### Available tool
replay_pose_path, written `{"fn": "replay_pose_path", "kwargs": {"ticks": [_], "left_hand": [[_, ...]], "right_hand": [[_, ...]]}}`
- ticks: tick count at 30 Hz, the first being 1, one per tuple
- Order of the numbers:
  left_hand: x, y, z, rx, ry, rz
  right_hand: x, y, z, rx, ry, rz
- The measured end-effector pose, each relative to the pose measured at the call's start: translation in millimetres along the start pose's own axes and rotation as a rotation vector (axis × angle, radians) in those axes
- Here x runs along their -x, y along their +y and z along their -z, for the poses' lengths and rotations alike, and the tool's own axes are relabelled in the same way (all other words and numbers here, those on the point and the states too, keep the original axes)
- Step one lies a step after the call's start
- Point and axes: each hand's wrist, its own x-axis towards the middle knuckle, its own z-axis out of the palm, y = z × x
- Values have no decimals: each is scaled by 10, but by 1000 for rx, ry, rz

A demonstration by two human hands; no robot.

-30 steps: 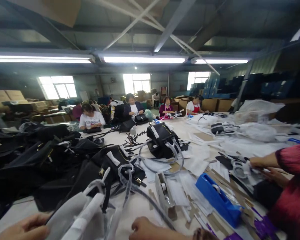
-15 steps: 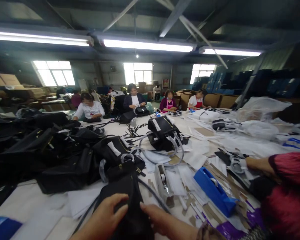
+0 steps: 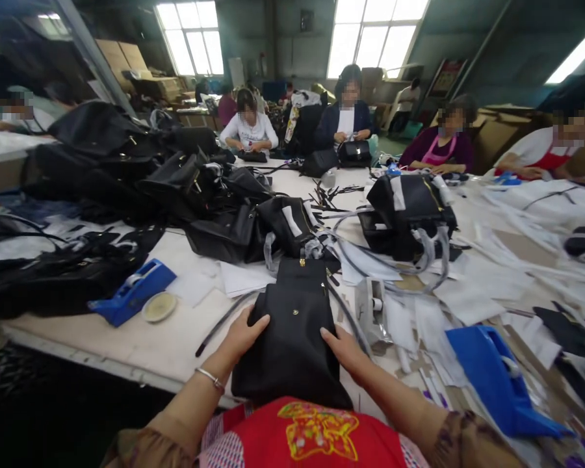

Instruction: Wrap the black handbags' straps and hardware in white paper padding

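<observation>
A black bag (image 3: 292,357) lies in front of me at the table's near edge, a flap with a small gold clasp reaching away at its far end. My left hand (image 3: 244,333) grips its left side, thumb on top. On the opposite side my right hand (image 3: 347,351) holds the edge, also with the thumb on the upper face. The fingers under the bag are hidden. A dark strap (image 3: 219,325) curves out to the left of it. Just past its far end sits another black bag (image 3: 273,224) with white strips and plastic-wrapped handles.
Black bags (image 3: 97,162) are heaped at left. A blue tape dispenser (image 3: 136,289) and pale roll (image 3: 159,307) lie left; a clear dispenser (image 3: 370,312) and another blue dispenser (image 3: 502,383) stand right among paper scraps. Several co-workers sit across the table (image 3: 292,182).
The view has tilted down and swung right to left, showing more of the table's left side. Both hands remain on the bag, now at its sides. A co-worker's red sleeve has left view.
</observation>
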Motion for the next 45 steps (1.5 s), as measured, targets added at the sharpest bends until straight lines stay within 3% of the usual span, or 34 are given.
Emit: {"fn": "replay_pose_path", "kwargs": {"ticks": [2, 4, 6, 10, 12, 18, 20, 21, 23, 25, 27, 29, 31, 37, 40, 45], "left_hand": [[-46, -35, 41, -150, 53, -70], [-69, -86, 105, -255, 116, -135], [-66, -123, 158, -300, 138, -121], [-102, -27, 148, -298, 84, -48], [-179, 90, 87, -314, 63, -64], [-442, 218, 9, -358, -54, 71], [-498, 240, 44, -348, -6, 68], [-522, 285, 57, -353, 45, 17], [-564, 463, 40, -357, 121, -219], [-600, 732, -54, -338, 37, -542], [-634, 1012, -213, -325, -153, -752], [-679, 1227, -387, -369, -302, -810], [-745, 1351, -529, -411, -351, -802], [-969, 1425, -799, -267, -273, -639], [-987, 1387, -971, -289, -210, -582], [-924, 1220, -1191, -567, -37, -712]], "right_hand": [[22, 6, -39, 78, 28, -6], [33, -9, -28, 142, 164, 76], [41, -64, 6, 140, 221, 88], [63, -250, -15, -109, -109, -253], [69, -319, -76, -278, -194, -314], [88, -284, -155, -591, -146, -52], [103, -259, -141, -663, -173, -20], [106, -256, -134, -684, -178, -5], [96, -270, -121, -634, -160, 29], [73, -300, -100, -476, -113, 75], [66, -335, -64, -295, -63, 107], [110, -370, -17, -160, -28, 115], [217, -401, 27, -75, 7, 88], [592, -329, 27, 86, 51, -70], [622, -124, -70, -49, 37, -108], [592, 164, -227, -241, -2, -108]]}}
